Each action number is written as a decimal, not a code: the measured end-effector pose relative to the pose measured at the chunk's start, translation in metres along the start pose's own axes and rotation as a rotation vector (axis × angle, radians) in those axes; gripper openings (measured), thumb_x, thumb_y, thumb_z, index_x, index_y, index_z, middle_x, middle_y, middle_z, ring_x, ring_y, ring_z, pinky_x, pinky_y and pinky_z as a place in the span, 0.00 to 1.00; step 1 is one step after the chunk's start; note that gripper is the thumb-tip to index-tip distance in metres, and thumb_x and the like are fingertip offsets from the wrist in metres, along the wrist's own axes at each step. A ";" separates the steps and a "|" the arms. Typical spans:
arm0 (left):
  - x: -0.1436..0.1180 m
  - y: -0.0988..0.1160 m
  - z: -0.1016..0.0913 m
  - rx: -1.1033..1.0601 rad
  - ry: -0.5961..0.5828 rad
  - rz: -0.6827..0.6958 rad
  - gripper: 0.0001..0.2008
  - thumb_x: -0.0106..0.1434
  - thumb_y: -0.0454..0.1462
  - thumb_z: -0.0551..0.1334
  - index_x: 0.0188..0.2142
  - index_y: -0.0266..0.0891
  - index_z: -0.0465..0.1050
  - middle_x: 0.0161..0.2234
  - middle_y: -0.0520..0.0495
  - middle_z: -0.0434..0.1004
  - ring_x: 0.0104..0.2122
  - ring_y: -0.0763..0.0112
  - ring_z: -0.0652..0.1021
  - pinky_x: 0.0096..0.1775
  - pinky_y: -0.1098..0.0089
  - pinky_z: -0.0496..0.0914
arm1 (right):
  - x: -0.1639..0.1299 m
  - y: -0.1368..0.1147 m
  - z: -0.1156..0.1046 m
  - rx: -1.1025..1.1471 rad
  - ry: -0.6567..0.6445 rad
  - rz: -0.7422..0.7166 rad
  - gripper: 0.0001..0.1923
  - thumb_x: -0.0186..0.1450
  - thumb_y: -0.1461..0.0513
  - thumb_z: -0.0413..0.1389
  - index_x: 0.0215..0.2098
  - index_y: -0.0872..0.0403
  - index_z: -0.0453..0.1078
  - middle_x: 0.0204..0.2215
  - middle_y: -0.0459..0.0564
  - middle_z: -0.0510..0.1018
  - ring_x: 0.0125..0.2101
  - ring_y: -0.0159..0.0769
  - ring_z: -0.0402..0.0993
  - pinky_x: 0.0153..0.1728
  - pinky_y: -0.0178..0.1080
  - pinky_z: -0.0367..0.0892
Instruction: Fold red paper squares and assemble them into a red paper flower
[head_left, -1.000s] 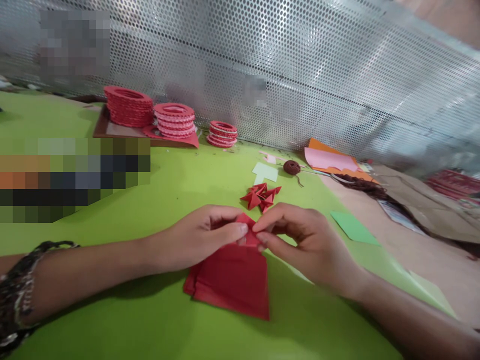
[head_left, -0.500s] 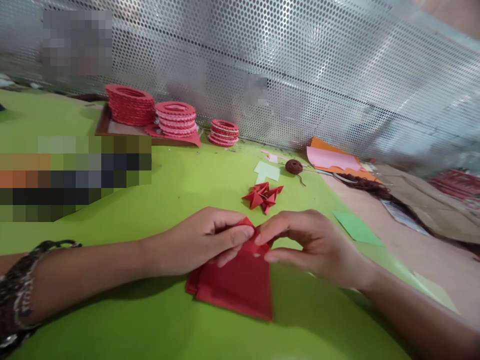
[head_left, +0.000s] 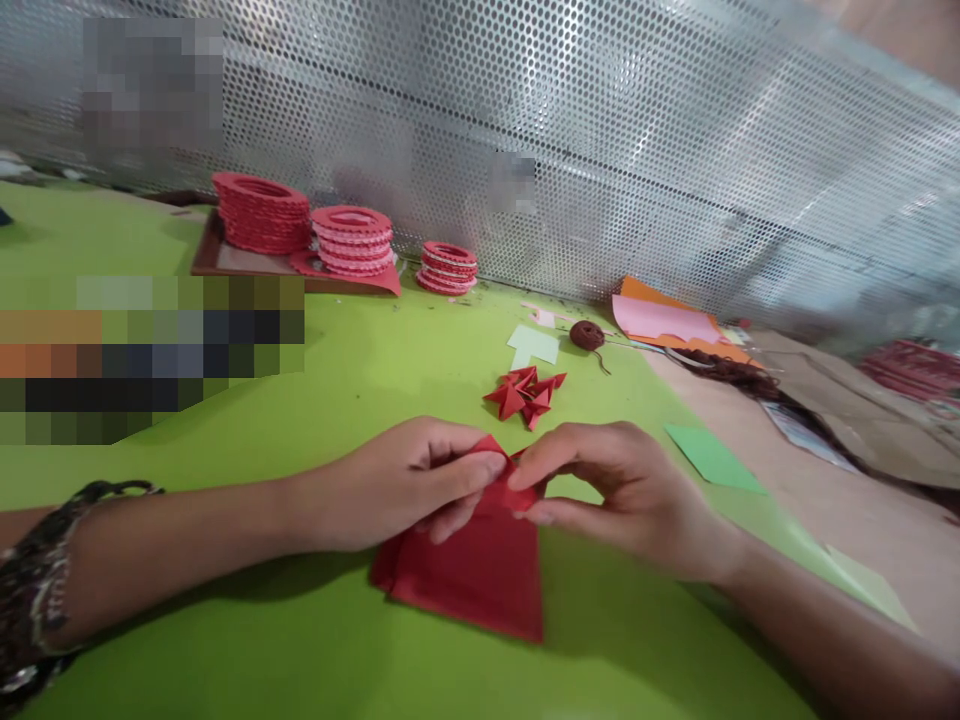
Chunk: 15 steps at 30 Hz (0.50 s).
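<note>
My left hand (head_left: 420,478) pinches a small folded piece of red paper (head_left: 492,447) between thumb and fingers. From the other side, my right hand (head_left: 615,490) has its thumb and forefinger closed on the same paper's right part. Under both hands lies a stack of red paper sheets (head_left: 480,585) on the green table (head_left: 300,640). Just beyond the hands sits a cluster of folded red paper pieces with pointed tips (head_left: 523,395). My fingers hide part of the folded paper.
Stacks of red rings (head_left: 262,215) and pink rings (head_left: 352,240) stand on a tray at the back left, beside a smaller ring stack (head_left: 448,267). A ball of brown yarn (head_left: 586,335), pink paper (head_left: 664,318) and green paper (head_left: 716,460) lie right. Perforated metal (head_left: 480,110) rises behind.
My right thumb has moved up and in against the red paper, narrowing its gap to the forefinger. My left hand keeps its hold.
</note>
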<state>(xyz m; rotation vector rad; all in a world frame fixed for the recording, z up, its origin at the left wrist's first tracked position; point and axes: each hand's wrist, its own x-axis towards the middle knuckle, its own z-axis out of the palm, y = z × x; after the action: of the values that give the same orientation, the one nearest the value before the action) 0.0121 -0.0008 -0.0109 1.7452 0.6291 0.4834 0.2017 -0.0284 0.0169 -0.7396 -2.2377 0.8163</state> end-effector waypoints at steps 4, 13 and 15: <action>0.000 0.001 0.000 0.038 0.006 -0.014 0.17 0.64 0.41 0.48 0.20 0.38 0.59 0.15 0.59 0.61 0.16 0.80 0.61 0.21 0.77 0.55 | 0.000 0.000 0.002 -0.010 0.024 0.047 0.02 0.57 0.68 0.57 0.30 0.61 0.70 0.26 0.51 0.78 0.26 0.28 0.74 0.28 0.28 0.70; 0.001 -0.001 -0.001 0.023 0.005 0.025 0.17 0.64 0.39 0.49 0.20 0.38 0.60 0.16 0.58 0.62 0.17 0.80 0.62 0.21 0.77 0.57 | -0.002 -0.002 0.008 -0.202 0.100 -0.025 0.04 0.58 0.71 0.55 0.31 0.59 0.67 0.25 0.47 0.75 0.24 0.25 0.72 0.26 0.27 0.70; 0.002 -0.001 -0.001 -0.039 -0.021 0.011 0.17 0.64 0.39 0.48 0.20 0.38 0.59 0.15 0.58 0.62 0.16 0.80 0.63 0.21 0.78 0.58 | -0.003 -0.001 0.007 -0.339 0.103 -0.203 0.04 0.58 0.70 0.56 0.33 0.59 0.67 0.26 0.48 0.75 0.26 0.27 0.72 0.28 0.28 0.70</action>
<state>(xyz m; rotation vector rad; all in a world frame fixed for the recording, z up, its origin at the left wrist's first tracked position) 0.0124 0.0016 -0.0112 1.7153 0.5912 0.4814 0.1987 -0.0337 0.0121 -0.6751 -2.3364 0.2974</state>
